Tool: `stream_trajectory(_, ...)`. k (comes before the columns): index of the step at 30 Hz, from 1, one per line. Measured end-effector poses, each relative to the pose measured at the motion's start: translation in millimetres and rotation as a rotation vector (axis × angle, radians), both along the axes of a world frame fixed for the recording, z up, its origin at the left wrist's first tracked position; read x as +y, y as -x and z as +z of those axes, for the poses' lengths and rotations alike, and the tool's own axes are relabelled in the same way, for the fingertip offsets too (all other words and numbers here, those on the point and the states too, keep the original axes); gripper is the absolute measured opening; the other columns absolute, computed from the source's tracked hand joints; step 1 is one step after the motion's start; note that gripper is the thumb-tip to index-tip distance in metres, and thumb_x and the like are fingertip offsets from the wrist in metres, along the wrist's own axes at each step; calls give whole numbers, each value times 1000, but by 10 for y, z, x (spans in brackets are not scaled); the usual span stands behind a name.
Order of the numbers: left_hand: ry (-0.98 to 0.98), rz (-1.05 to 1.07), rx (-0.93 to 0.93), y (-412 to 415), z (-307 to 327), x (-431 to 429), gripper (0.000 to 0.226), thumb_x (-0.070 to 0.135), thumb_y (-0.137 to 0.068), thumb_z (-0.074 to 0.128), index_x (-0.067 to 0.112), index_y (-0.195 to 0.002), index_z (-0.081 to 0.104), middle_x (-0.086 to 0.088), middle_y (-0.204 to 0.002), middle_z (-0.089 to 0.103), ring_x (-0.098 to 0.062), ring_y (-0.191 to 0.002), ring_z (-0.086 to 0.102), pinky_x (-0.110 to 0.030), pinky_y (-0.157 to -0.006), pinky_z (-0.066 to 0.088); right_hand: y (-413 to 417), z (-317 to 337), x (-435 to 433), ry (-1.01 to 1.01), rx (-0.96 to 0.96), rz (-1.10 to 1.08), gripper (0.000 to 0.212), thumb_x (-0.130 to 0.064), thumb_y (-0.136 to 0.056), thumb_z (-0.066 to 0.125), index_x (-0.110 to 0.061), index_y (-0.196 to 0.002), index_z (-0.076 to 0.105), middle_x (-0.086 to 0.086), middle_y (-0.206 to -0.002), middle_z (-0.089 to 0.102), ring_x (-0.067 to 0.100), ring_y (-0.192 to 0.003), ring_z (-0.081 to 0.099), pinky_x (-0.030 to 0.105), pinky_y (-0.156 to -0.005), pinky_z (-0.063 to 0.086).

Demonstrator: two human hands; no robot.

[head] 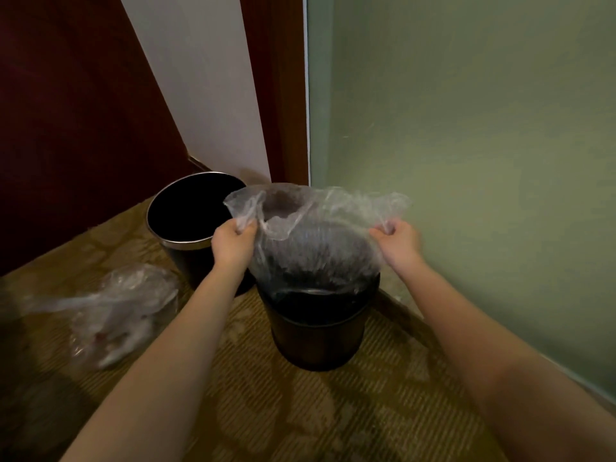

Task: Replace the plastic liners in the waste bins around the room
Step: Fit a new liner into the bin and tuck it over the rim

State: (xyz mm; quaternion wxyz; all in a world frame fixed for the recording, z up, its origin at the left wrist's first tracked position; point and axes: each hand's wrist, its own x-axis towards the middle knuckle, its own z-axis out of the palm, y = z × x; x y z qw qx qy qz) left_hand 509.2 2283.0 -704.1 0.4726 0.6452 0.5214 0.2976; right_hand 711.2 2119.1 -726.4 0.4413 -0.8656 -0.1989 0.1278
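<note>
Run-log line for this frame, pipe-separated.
left hand grips liner edge | right hand grips opposite edge | liner lower part in near bin | far bin unlined | crumpled bag on carpet

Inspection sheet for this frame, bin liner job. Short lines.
Surface: patterned carpet, both bins stand on it.
Job's things: clear liner half in the near bin, top not yet over its rim; far bin shows no liner; crumpled plastic bag on the carpet, left.
Clutter: nothing seen.
Grippers: left hand and right hand each pinch the liner's top edge.
Cables: nothing seen.
Surroundings: green wall right, dark wood panel left.
</note>
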Motion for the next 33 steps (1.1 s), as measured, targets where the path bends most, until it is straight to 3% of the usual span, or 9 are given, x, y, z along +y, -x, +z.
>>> stream_trajectory(2, 1, 24, -23, 9, 43, -6, 20, 26, -93, 58, 24, -73, 59, -9, -88, 69, -27, -86, 66, -48, -87, 53, -3, 87, -75, 97, -165, -32, 28, -22, -83, 71, -8, -104, 57, 13, -109, 57, 28, -104, 53, 34, -85, 40)
stream_trajectory(5, 20, -59, -92, -66, 121, -91, 15, 23, -94, 58, 26, -79, 60, -4, -88, 68, -22, -87, 66, -42, -86, 54, 130, 333, -6, 75, -459, 98, 79, -26, -80, 74, -12, -145, 31, 13, -148, 34, 29, -136, 33, 40, -112, 27)
stream_trajectory(9, -105, -289, -53, -189, 239, -234, 14, 20, -93, 61, 7, -93, 65, -12, -82, 66, -23, -76, 64, -37, -72, 51, 347, 617, 233, 100, -723, 351, 98, -26, -77, 72, -22, -155, 12, 7, -161, 13, 26, -148, 13, 50, -120, 12)
stream_trajectory(14, -297, -659, 83, -201, 454, -251, 9, 14, -89, 65, 10, -80, 67, -4, -71, 67, -8, -64, 61, -27, -67, 48, 234, 688, 408, 346, -619, 641, 109, -12, -73, 72, -32, -155, 3, -1, -163, -3, 20, -149, -9, 53, -120, 2)
stream_trajectory(18, -248, -804, 138, -162, 562, -218, 9, 14, -87, 67, 22, -87, 68, 9, -77, 66, -6, -73, 62, -25, -74, 49, 66, 548, 345, 538, -561, 682, 72, -21, -77, 71, -32, -141, 42, -1, -163, 5, 22, -149, -11, 55, -117, -2)
stream_trajectory(22, -273, -356, 245, -144, 425, -34, 25, 26, -90, 62, 10, -110, 60, -7, -103, 65, -25, -96, 61, -39, -86, 50, 36, 550, 304, 660, -607, 651, 8, -32, -87, 57, -26, -89, 62, 2, -120, 61, 21, -134, 41, 52, -117, 7)
stream_trajectory(25, -206, -8, 407, -113, 321, -8, 61, 47, -87, 60, 7, -128, 41, -14, -131, 44, -34, -120, 46, -44, -96, 42, 31, 607, 262, 668, -615, 593, 17, -33, -88, 55, -26, -74, 48, 3, -95, 66, 26, -106, 59, 42, -111, 26)
stream_trajectory(29, -165, -32, 420, -229, 355, -141, 69, 65, -89, 41, 2, -107, 60, -17, -105, 63, -32, -93, 61, -39, -75, 47, 59, 679, 217, 514, -615, 563, 23, -27, -88, 54, -21, -68, 44, 2, -79, 59, 29, -87, 61, 30, -68, 39)
stream_trajectory(33, 488, -241, 162, -407, 464, -373, 86, 80, -79, 39, 1, -96, 66, -13, -92, 69, -24, -78, 65, -32, -64, 46, 221, 825, 193, 416, -759, 603, 11, -27, -87, 55, -23, -77, 52, 1, -84, 65, 29, -87, 62, 31, -68, 44)
